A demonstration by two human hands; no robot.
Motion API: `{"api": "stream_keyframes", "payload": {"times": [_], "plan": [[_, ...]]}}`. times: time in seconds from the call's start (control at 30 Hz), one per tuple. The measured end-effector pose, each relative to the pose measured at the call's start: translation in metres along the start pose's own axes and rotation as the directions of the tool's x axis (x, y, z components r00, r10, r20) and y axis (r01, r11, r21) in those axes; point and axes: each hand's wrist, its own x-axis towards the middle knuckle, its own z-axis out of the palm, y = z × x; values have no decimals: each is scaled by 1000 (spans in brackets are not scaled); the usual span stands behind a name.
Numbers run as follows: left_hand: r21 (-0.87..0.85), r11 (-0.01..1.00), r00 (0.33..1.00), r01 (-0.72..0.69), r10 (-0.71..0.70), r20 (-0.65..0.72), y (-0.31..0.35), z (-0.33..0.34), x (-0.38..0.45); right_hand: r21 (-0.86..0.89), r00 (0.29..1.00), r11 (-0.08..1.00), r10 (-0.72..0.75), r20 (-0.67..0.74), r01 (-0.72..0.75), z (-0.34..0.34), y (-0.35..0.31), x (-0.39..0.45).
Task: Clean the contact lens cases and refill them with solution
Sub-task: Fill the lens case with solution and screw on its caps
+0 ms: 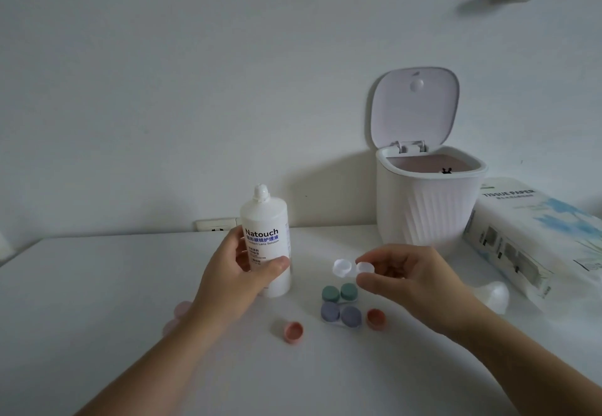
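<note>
Gripping the solution bottle (pixel 265 243) in the left hand (pixel 234 272) while the right hand (pixel 400 277) fingers are pinching the uncapped clear lens case (pixel 351 267), refilling appears underway, calling for tipping the nozzle over its wells.

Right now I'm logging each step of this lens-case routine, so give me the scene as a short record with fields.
left hand: left hand grips the solution bottle, upright on the table
right hand: right hand pinches the clear lens case, caps off
loose caps: pink cap; red cap
closed cases: green case; purple case
bin: white bin, lid open
right edge: tissue pack
</note>
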Motion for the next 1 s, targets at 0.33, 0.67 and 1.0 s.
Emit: {"api": "stream_keyframes", "payload": {"times": [0.33, 0.67, 1.0], "plan": [[169, 953, 968, -250, 251, 19, 3, -11, -4, 105, 994, 994, -7, 111, -5, 7, 0, -5], [372, 823, 893, -429, 447, 40, 0, -16, 0, 129, 993, 991, -40, 115, 25, 8, -6, -10], [493, 698, 826, -519, 559, 78, 0, -20, 6, 112, 992, 990, -91, 88, 81, 8, -12, -13]]}}
